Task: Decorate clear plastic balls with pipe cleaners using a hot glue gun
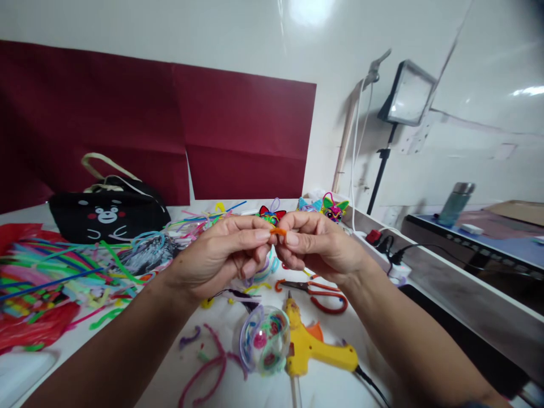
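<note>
Both hands meet above the middle of the table, pinching a short orange pipe cleaner piece (279, 231) between them. My left hand (236, 243) grips its left end with thumb and forefinger. On the other end, the thumb and finger of my right hand (312, 241) are closed. Below the hands, a clear plastic ball (266, 340) holds colourful bits. Just right of it lies a yellow glue gun (318, 348) with its cord running toward the front. Scissors with orange handles (327, 300) rest behind the glue gun.
Bundles of coloured pipe cleaners (38, 277) and a black bag (108, 218) occupy the left side. Small decorated animal heads (334, 209) stand at the back. A power strip (397, 269), a black flat object (459, 334) and a lamp (410, 93) are on the right.
</note>
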The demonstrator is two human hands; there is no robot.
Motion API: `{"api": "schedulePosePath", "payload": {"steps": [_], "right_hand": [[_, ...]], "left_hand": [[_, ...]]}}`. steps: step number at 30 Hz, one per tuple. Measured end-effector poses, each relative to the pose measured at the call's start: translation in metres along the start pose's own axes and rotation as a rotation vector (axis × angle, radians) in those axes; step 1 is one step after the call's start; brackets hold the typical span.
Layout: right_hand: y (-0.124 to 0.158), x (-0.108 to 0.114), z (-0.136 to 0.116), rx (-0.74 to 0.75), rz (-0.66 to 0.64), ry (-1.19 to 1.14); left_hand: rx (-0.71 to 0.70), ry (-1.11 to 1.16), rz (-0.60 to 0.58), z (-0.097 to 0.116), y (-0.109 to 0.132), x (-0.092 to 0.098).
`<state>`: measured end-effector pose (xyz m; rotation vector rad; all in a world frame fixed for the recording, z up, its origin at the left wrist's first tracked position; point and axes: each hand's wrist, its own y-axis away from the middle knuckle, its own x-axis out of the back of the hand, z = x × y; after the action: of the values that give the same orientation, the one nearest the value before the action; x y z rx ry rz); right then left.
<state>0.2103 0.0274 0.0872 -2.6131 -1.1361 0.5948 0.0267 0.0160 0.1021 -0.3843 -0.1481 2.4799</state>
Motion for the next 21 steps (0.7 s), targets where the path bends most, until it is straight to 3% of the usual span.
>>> {"api": "schedulePosePath", "payload": {"steps": [14,17,21], "right_hand": [[0.007,0.010,-0.015,0.113,0.087,0.522],[0.008,0.009,-0.018,0.065,0.033,0.612],[0.005,0.010,-0.015,-0.012,-0.096,0.514]], "left_hand": [[0.015,-0.161,0.128,-0.006,-0.004,-0.003],[0.077,-0.157,0.116,-0.010,-0.003,0.002],[0.129,-0.114,0.056,-0.015,0.005,0.008]]}}
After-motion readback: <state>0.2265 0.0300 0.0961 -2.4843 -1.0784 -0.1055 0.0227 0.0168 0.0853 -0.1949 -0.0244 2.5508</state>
